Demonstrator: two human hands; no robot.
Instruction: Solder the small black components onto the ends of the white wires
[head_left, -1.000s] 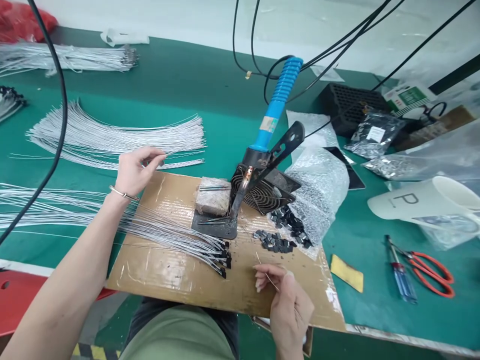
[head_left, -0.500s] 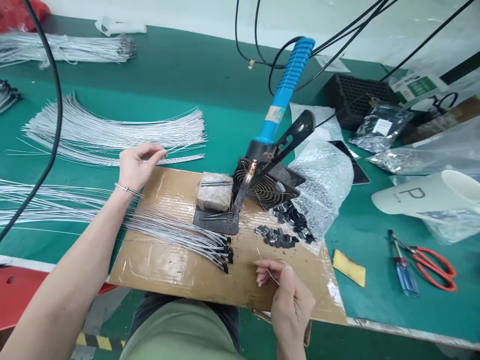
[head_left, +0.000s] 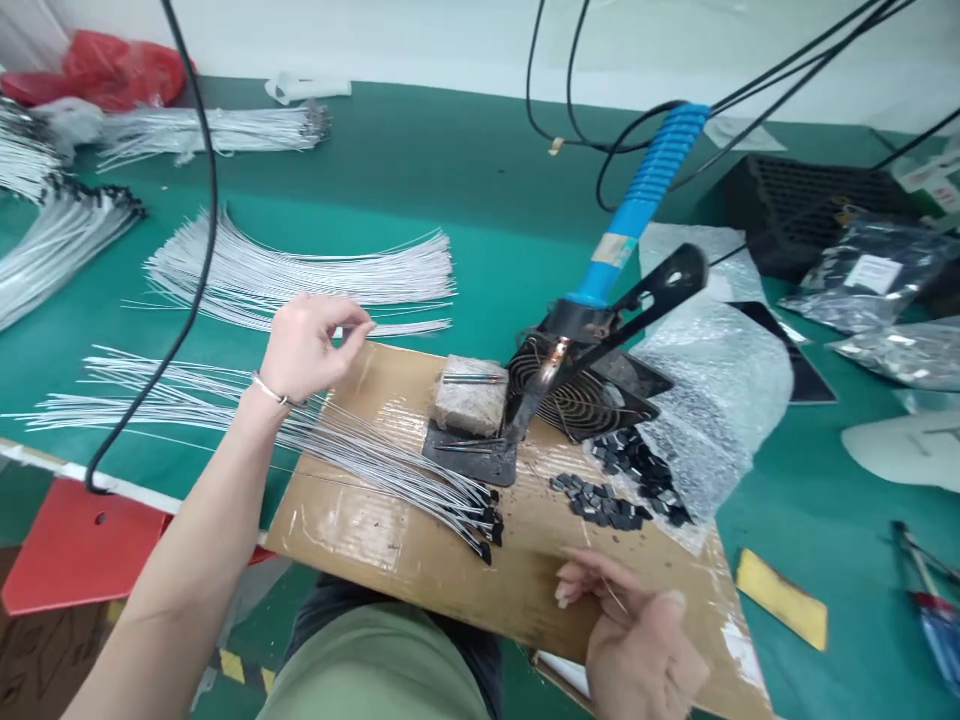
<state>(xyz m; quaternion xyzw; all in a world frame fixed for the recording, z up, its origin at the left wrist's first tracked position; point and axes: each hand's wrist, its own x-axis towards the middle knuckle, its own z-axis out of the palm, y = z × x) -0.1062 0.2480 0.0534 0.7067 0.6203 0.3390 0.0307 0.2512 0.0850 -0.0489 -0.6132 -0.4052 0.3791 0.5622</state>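
My left hand (head_left: 319, 345) is at the near edge of a fanned pile of white wires (head_left: 330, 275). Its thumb and forefinger are pinched together; whether a wire is between them I cannot make out. Low on the right, my right hand (head_left: 641, 640) holds a thin silvery wire (head_left: 616, 597), with its fingers partly stretched out. Between the hands, wires with black end pieces (head_left: 491, 530) lie across the cardboard (head_left: 352, 525). A blue-handled soldering iron (head_left: 652, 185) leans in a stand, its tip end low by a wrapped block (head_left: 471, 395).
Loose small black pieces (head_left: 607, 500) lie by bubble wrap (head_left: 712, 420). A round fan grille (head_left: 577, 395) stands behind the iron. A yellow sponge (head_left: 781, 598) and a screwdriver (head_left: 934, 620) are at right. A black cable (head_left: 210, 190) hangs at left.
The view has swung left, so things sit further right in it. My left hand stays by the white pile in a pinch. My right hand's fingers have stretched out more.
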